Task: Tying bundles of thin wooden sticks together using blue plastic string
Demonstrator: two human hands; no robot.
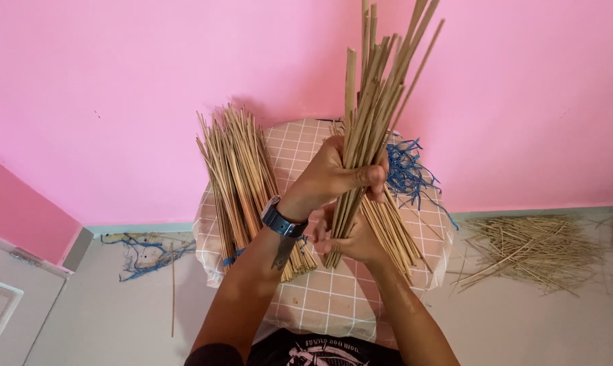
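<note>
Right now we hold a bunch of thin bamboo sticks (pixel 371 122) upright over the middle of a small round stool covered with a checked cloth (pixel 320 305). Our left hand (pixel 333 177), with a blue wristwatch (pixel 281 220) on its wrist, wraps its fingers (pixel 367 176) tightly around the bunch partway up. Our right hand (pixel 350 240) sits below it, fingers closed about the lower ends of the same sticks, just above the cloth.

On the stool's left edge a tied bundle of sticks (pixel 242 183) leans against the pink wall (pixel 117 88), bound low down with a blue band. A second lot of sticks (pixel 391 230) lies toward the right edge, behind our hands. Frayed blue string (pixel 408 173) lies at the far right edge. On the floor (pixel 537 325) to the right is a loose heap of thinner sticks (pixel 533 251); to the left lies a tangle of blue netting (pixel 147 254).
</note>
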